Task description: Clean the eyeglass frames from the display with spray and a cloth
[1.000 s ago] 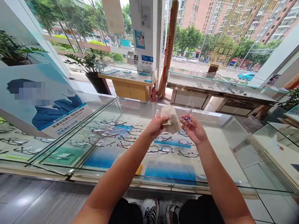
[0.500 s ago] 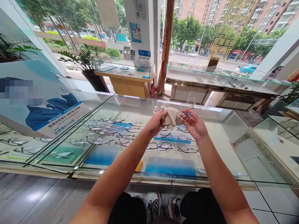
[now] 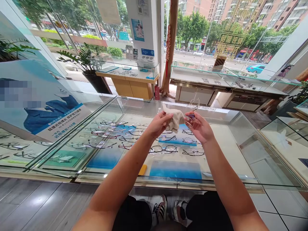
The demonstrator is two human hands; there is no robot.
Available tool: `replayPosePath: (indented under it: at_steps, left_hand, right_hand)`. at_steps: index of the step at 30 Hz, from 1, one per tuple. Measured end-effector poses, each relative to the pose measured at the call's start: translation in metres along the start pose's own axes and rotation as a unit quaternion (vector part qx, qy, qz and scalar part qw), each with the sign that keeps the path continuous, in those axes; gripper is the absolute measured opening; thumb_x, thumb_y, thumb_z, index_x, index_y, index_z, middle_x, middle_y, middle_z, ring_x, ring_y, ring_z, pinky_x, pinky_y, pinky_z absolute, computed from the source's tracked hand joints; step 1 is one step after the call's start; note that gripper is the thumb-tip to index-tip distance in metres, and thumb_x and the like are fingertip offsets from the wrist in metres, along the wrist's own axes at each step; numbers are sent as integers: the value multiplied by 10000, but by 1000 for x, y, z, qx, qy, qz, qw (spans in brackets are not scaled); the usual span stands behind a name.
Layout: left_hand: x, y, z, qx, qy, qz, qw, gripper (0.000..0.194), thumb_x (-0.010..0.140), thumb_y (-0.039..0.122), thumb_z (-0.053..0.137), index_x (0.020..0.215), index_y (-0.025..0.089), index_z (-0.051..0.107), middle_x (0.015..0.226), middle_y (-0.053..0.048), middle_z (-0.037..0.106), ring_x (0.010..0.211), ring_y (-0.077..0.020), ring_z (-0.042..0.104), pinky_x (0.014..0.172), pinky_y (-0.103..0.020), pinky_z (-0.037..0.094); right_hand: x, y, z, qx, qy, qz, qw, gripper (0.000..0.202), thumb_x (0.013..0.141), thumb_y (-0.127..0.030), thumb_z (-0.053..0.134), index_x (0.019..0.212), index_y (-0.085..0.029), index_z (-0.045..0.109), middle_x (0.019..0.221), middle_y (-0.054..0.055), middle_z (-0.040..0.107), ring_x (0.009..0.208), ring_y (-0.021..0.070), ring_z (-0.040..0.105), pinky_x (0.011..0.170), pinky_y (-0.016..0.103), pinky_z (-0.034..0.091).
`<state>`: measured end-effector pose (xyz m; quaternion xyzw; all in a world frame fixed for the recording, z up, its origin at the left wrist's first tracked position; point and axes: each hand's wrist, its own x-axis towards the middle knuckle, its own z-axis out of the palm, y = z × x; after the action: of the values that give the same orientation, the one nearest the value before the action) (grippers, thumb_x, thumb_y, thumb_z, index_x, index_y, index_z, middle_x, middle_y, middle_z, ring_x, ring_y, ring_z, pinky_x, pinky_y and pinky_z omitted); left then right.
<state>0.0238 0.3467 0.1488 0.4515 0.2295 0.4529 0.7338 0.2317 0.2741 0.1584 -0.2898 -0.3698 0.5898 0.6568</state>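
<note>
Above the glass display case, my left hand (image 3: 159,123) is closed on a cream cloth (image 3: 175,120) that hangs in loose folds toward the right. My right hand (image 3: 201,128) pinches a pair of thin metal-framed glasses (image 3: 190,119) by one lens, with the other lens tilted up and away from me. The lens in the fingers looks dark and purplish. The cloth's right edge comes close to the glasses; I cannot tell whether they touch. Behind the cloth stands a small white bottle (image 3: 159,110), partly hidden.
The glass display case (image 3: 223,179) beneath my hands holds rows of eyeglasses (image 3: 163,149), blue panels (image 3: 175,170) and a yellow object (image 3: 142,170). A printed sign (image 3: 43,106) stands at the left. Further cases (image 3: 130,80) line the window, with a potted plant (image 3: 90,69) nearby.
The glasses have tilted in my right hand, so the lens shows at a flatter angle. The cloth has shifted slightly and spread higher beside my left fingers.
</note>
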Motion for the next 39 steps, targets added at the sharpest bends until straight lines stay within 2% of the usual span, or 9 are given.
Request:
replayPosePath:
  at_steps: [4,6,10,13,17,21,29,33,39]
  left_hand:
    - [0,2,2,-9,8,-14,1000,419,820,545,872,915,158,745,818,-58,760,793,-205,730,693,-289,559]
    - [0,2,3,-5,22,7,1000,352,805,478,876,883,166,733,786,-35,736,754,-181,696,674,-273,548]
    - [-1,3,6,2,37,59,998,313,751,276,855,1022,194,721,863,-3,737,758,-149,663,700,-251,545]
    - [-2,2,9,2,37,78,996,380,790,290,816,1139,209,689,941,-19,750,869,-185,705,762,-275,557]
    - [-5,-3,15,16,5,80,997,420,860,393,781,1216,206,661,1038,-45,754,978,-214,712,838,-304,554]
    - [-9,-13,19,71,-37,70,994,354,895,388,749,1183,204,659,1020,-34,727,929,-183,678,869,-311,535]
    - [-19,-20,28,218,-148,170,949,256,981,448,689,994,195,650,1048,-57,664,983,-212,596,913,-348,510]
    - [-21,-27,32,258,-97,200,940,395,1061,547,579,909,187,634,1097,-90,649,1042,-226,591,933,-353,520]
    - [-24,-34,38,239,-44,181,953,391,964,499,771,900,209,516,1037,-43,631,990,-178,610,868,-301,537]
  right_hand:
    - [-2,-1,2,7,-19,8,1000,196,907,-441,842,992,-269,804,1094,25,830,956,187,756,887,334,635]
    - [-3,-2,2,6,-25,15,1000,194,904,-447,842,991,-278,804,1093,16,830,957,188,754,882,340,636]
    - [-4,0,3,-2,-34,24,999,206,906,-457,832,1005,-278,804,1118,25,836,951,194,756,882,352,633]
    - [-5,3,5,-2,-44,29,999,221,910,-470,832,1007,-273,813,1120,32,840,979,201,761,882,353,636]
    - [-4,7,9,6,-37,25,999,237,887,-463,863,999,-258,825,1096,34,842,1019,207,767,873,330,641]
    - [-1,10,6,26,9,1,1000,267,850,-446,895,1000,-233,836,1090,34,843,958,180,764,817,277,629]
    - [5,16,4,23,55,-20,998,220,854,-442,870,979,-264,838,1073,8,842,861,168,711,687,270,580]
    - [4,19,7,11,52,-23,998,236,843,-449,869,982,-261,833,1045,14,834,851,172,710,674,275,567]
    - [0,21,14,-5,38,-42,998,238,852,-442,865,981,-247,824,1089,29,826,927,182,723,804,298,597]
